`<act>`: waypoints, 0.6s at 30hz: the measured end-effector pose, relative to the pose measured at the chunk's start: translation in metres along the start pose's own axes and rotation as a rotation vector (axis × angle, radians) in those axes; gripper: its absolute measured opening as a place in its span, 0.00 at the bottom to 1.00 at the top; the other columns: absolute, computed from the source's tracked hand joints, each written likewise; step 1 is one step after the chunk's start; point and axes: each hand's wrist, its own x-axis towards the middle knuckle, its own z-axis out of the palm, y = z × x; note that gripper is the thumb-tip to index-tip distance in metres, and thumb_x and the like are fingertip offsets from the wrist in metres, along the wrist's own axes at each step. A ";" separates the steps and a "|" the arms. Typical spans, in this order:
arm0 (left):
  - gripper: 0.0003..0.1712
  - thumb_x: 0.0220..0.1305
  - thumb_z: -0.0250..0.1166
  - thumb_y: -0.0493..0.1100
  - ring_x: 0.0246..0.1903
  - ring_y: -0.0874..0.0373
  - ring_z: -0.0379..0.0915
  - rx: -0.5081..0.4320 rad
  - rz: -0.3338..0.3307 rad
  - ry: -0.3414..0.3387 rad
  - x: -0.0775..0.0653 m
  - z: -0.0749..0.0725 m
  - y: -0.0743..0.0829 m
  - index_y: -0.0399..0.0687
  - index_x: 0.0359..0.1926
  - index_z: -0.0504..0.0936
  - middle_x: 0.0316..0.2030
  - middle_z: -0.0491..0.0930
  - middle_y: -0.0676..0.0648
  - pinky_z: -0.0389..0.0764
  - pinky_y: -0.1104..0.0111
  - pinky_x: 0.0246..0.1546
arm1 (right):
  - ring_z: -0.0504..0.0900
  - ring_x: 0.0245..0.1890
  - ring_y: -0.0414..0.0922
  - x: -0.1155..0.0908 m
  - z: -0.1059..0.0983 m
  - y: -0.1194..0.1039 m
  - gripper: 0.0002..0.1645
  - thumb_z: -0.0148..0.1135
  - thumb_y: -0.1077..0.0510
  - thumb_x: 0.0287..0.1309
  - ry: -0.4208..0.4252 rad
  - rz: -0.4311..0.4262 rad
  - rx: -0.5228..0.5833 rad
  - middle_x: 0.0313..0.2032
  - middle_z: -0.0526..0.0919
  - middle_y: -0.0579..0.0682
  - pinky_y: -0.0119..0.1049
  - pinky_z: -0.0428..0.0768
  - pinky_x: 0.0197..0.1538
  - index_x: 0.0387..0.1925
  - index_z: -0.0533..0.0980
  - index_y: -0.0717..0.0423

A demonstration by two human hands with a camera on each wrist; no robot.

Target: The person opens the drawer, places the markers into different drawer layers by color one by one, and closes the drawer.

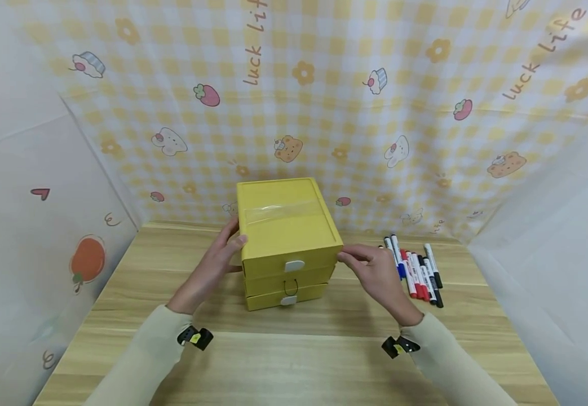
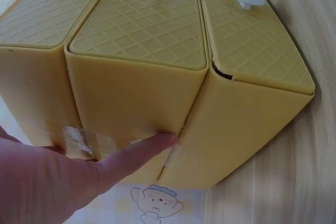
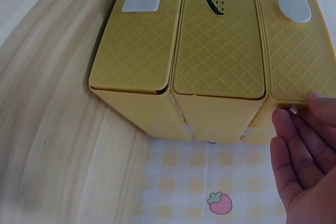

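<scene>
A yellow drawer box (image 1: pixel 288 225) stands on the table, its three drawers stacked one above another. The top and bottom drawers carry pale tab handles; on the middle drawer (image 2: pixel 142 30) is a dark loop. My left hand (image 1: pixel 213 259) rests on the box's left side, one finger stretched along the wall near a seam, the thumb by the top edge. At the front right corner of the top drawer (image 3: pixel 299 51), my right hand (image 1: pixel 375 273) touches the edge with thumb and fingertips. Its other fingers are loosely bent beside the box.
Several markers (image 1: pixel 418 276) with black, red and blue caps lie on the wooden table (image 1: pixel 294 361), right of my right hand. Behind the box hangs a yellow checked cloth (image 1: pixel 294 113). Clear tape (image 1: pixel 283 211) crosses the box top.
</scene>
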 end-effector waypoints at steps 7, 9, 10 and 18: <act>0.48 0.83 0.51 0.57 0.83 0.31 0.45 0.009 0.015 -0.041 0.008 0.006 0.001 0.51 0.91 0.41 0.89 0.38 0.41 0.75 0.26 0.64 | 0.93 0.39 0.42 -0.007 -0.007 0.003 0.06 0.78 0.62 0.68 0.033 -0.007 -0.019 0.40 0.94 0.45 0.36 0.90 0.39 0.45 0.94 0.54; 0.48 0.82 0.52 0.57 0.83 0.30 0.46 0.012 0.018 -0.050 0.011 0.007 0.001 0.51 0.91 0.42 0.89 0.38 0.40 0.75 0.25 0.63 | 0.93 0.38 0.42 -0.009 -0.009 0.003 0.07 0.79 0.62 0.67 0.041 -0.003 -0.028 0.40 0.95 0.46 0.35 0.89 0.38 0.45 0.94 0.54; 0.48 0.82 0.52 0.58 0.83 0.30 0.46 0.015 0.017 -0.052 0.012 0.008 0.000 0.51 0.91 0.43 0.89 0.39 0.40 0.75 0.25 0.63 | 0.93 0.38 0.43 -0.009 -0.010 0.003 0.07 0.79 0.63 0.67 0.046 -0.001 -0.033 0.40 0.95 0.46 0.35 0.89 0.38 0.45 0.94 0.55; 0.47 0.82 0.51 0.58 0.83 0.30 0.46 0.031 0.016 -0.090 0.021 0.014 0.001 0.52 0.91 0.43 0.88 0.40 0.39 0.73 0.25 0.65 | 0.92 0.35 0.42 -0.015 -0.015 0.006 0.06 0.80 0.65 0.64 0.078 0.007 -0.060 0.38 0.94 0.46 0.29 0.86 0.36 0.43 0.94 0.56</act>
